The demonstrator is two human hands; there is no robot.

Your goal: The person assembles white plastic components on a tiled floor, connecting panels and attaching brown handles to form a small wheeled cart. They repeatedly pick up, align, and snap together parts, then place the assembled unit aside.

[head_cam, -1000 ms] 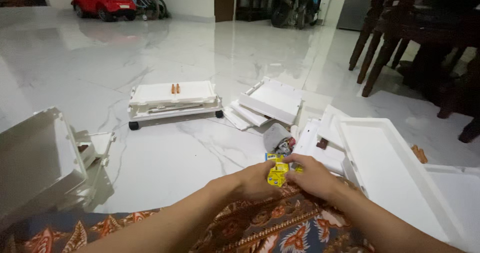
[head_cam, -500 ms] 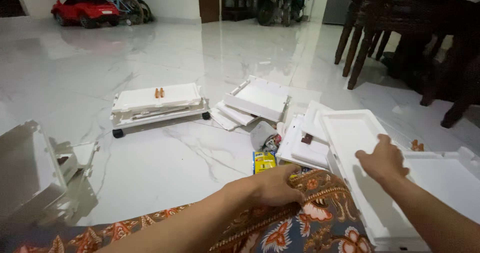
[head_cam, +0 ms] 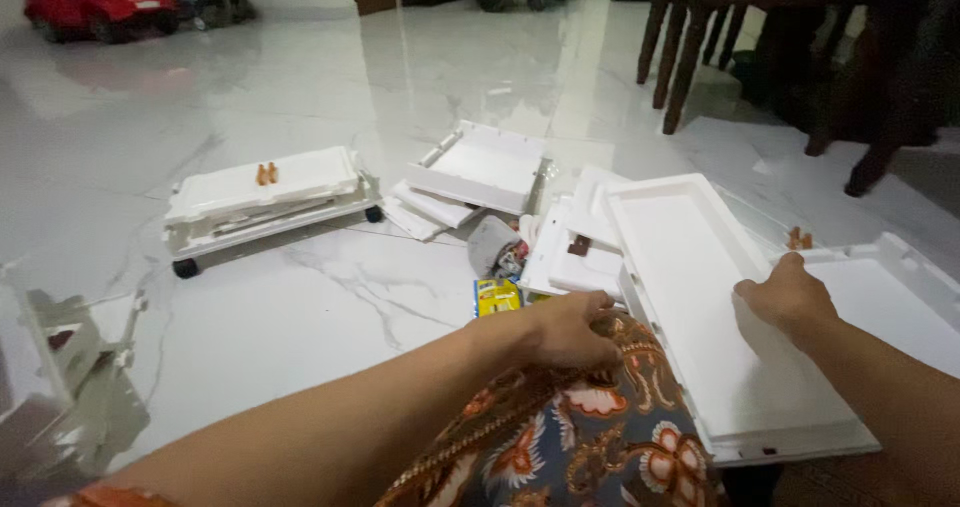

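Observation:
My right hand (head_cam: 790, 302) grips the right rim of a long white plastic tray panel (head_cam: 690, 297) that lies across my lap and the floor. Over a brown patterned cloth (head_cam: 580, 437) on my lap rests my left hand (head_cam: 570, 332), its fingers curled down so I cannot see whether it holds anything. A small yellow packet (head_cam: 497, 295) lies on the marble floor just beyond that hand, apart from it.
A white wheeled base (head_cam: 270, 202) carries two small orange pieces (head_cam: 265, 174). Stacked white panels (head_cam: 480, 172), a grey bag (head_cam: 490, 245), another panel (head_cam: 890, 297) with orange pieces (head_cam: 798, 239), a white part (head_cam: 60, 367), dark chair legs (head_cam: 680, 57), a red toy car (head_cam: 95, 2).
Both hands held the yellow packet a second ago. My right hand let go and moved right onto the tray panel's rim. The packet now lies on the floor beside my left hand.

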